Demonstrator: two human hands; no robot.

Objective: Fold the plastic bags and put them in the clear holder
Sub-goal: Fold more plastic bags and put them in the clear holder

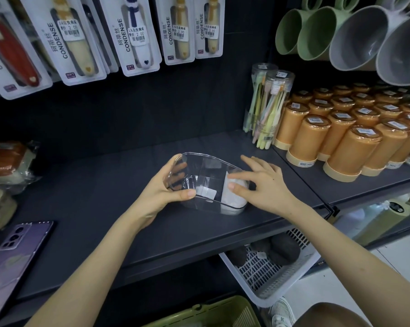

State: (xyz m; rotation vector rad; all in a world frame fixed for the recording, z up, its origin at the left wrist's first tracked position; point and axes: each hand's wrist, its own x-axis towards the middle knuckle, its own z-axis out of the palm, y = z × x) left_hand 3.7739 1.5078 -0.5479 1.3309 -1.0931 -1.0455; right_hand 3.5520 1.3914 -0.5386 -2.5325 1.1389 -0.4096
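Note:
The clear holder [199, 161] sits on the dark shelf [100, 185] in the middle of the head view. My left hand [166, 187] grips its left end, thumb along the near rim and fingers inside. A folded white plastic bag [234, 197] stands in the holder's right end. My right hand [263, 182] is over that end, its thumb and a fingertip touching the top of the bag while the other fingers spread out straight.
A purple phone [15, 251] lies at the shelf's left front. Wrapped goods [5, 161] sit at the left, toothbrush tubes [267, 107] and orange canisters [341, 138] at the right. Packaged brushes [138, 34] hang above. A white basket [270, 272] sits below.

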